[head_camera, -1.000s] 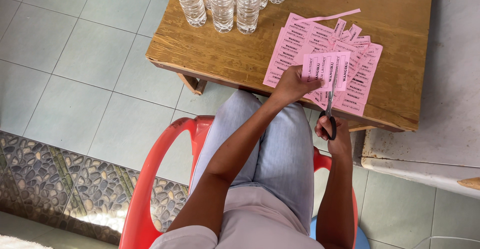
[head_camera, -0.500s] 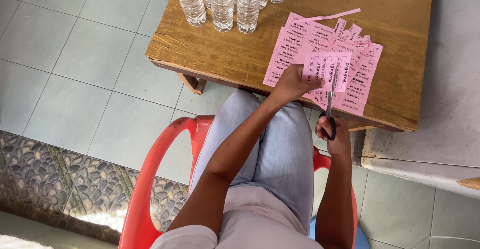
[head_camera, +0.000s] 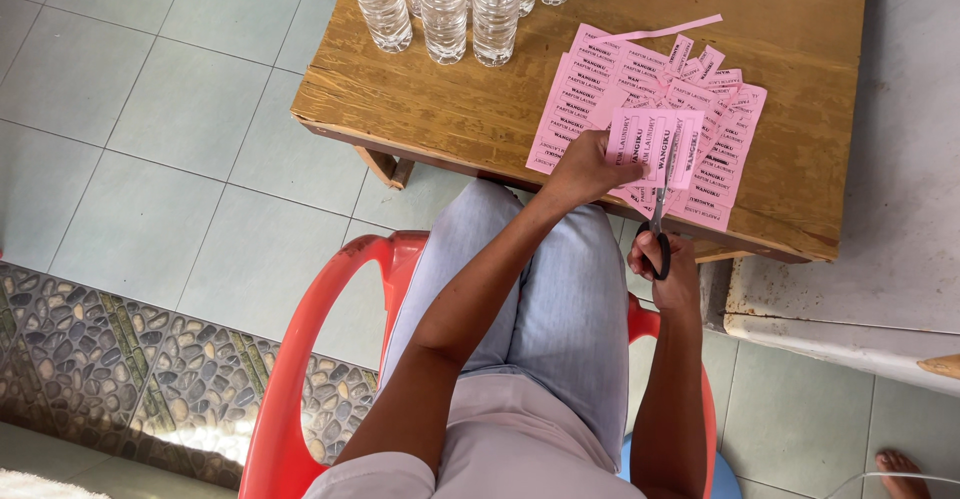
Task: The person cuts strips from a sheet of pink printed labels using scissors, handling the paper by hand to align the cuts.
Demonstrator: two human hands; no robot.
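**A:** What are the two hands doing?

**B:** The left hand [head_camera: 585, 167] pinches a pink printed sheet [head_camera: 655, 144] by its near-left corner, lifted just above the wooden table [head_camera: 450, 109]. The right hand [head_camera: 668, 264] is clenched through the black loops of the scissors [head_camera: 660, 214], whose blades run away from it and into the near edge of that sheet.

**A:** How much room is there around them?

**B:** The table's near edge passes between the two hands: the left is over the tabletop, the right hangs off it, above the lap. Beyond the left hand lies a pile of cut pink labels [head_camera: 720, 129], touching and overlapping each other, with a thin pink strip [head_camera: 660, 32] past them. Further off to the left of that hand the wood is bare up to the clear plastic bottles [head_camera: 445, 4], well apart from the paper. To the right of the right hand a pale ledge [head_camera: 890, 209] stands close beside the table.

**A:** Anything hard to make out?

**B:** The blade tips are lost against the sheet, so how far they reach is unclear. The bottles are cut off at the top edge. The red plastic chair [head_camera: 300, 359] is mostly covered by the person's legs. Someone else's bare foot [head_camera: 905, 471] shows in the bottom right corner, cut by the frame.
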